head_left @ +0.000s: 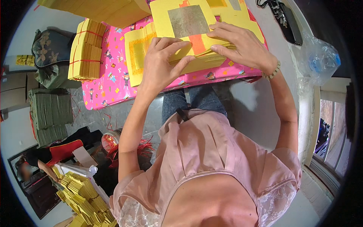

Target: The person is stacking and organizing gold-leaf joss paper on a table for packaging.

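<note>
A yellow joss paper sheet (159, 15) with a silvery foil square and orange strip lies uppermost on a thick stack of yellow paper (206, 62). Its near edge is bent up into a fold. My left hand (162, 56) is curled at the left part of that edge, forefinger and thumb on either side of the paper. From the right, my right hand (242, 45) grips the same edge, fingers on top and thumb lower down. Beside my left wrist lies another stack of yellow paper (130, 49) with an orange-bordered panel.
The pink printed tablecloth (113, 85) covers the table. Red-tied yellow bundles (85, 56) stand at its left edge. A black case (289, 26) and clear plastic bag (321, 60) lie right. Green stacks (51, 113) and another person's arm (47, 169) near yellow paper piles (83, 193) are left.
</note>
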Demonstrator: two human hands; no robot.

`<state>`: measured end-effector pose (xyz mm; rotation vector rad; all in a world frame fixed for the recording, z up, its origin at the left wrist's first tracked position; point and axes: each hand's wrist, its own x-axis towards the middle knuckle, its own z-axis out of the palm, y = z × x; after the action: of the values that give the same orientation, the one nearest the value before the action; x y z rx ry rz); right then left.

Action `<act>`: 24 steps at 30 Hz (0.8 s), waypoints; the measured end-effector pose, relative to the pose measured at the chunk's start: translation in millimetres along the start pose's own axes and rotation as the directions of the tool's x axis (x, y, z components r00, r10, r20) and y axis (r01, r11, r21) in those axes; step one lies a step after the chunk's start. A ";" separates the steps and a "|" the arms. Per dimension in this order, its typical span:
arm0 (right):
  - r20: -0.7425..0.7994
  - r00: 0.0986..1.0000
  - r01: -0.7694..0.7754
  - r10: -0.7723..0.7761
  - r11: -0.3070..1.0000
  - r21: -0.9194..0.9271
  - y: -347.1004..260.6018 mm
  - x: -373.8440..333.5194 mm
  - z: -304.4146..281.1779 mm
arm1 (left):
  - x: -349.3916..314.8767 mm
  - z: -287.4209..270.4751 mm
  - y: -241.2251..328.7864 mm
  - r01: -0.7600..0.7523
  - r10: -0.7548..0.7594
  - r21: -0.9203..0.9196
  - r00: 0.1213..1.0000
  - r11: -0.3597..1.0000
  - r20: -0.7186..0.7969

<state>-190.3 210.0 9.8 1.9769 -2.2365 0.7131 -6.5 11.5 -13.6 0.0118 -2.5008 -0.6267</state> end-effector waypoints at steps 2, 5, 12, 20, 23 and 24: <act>-0.003 1.000 0.007 -0.007 1.000 -0.003 0.4 0.9 -0.1 | -0.7 0.0 -2.0 0.007 -0.007 -0.005 1.000 1.000 -0.004; 0.005 1.000 0.004 -0.004 1.000 0.005 1.9 2.8 -0.7 | -0.5 0.4 -3.5 -0.014 0.014 0.017 1.000 1.000 -0.009; 0.023 0.999 -0.042 0.041 0.999 0.022 2.0 7.4 -4.5 | 8.7 -5.3 3.0 -0.071 0.071 0.064 0.997 0.995 -0.007; -0.106 0.993 -0.032 0.054 0.980 0.195 9.6 5.9 -6.8 | 20.6 -4.9 10.1 -0.036 0.030 0.221 0.999 0.975 0.033; -0.158 0.974 -0.111 0.160 0.954 0.277 18.0 12.8 -3.6 | 27.3 -10.3 8.6 0.011 0.017 0.210 0.991 0.978 -0.133; -0.236 0.943 -0.149 0.234 0.933 0.329 21.7 15.4 0.7 | 29.5 -11.1 7.2 0.052 -0.006 0.189 0.972 0.981 -0.234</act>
<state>-213.4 196.9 8.3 1.6484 -2.2792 1.3426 -24.8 9.0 12.9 0.1848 -2.3264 -0.3669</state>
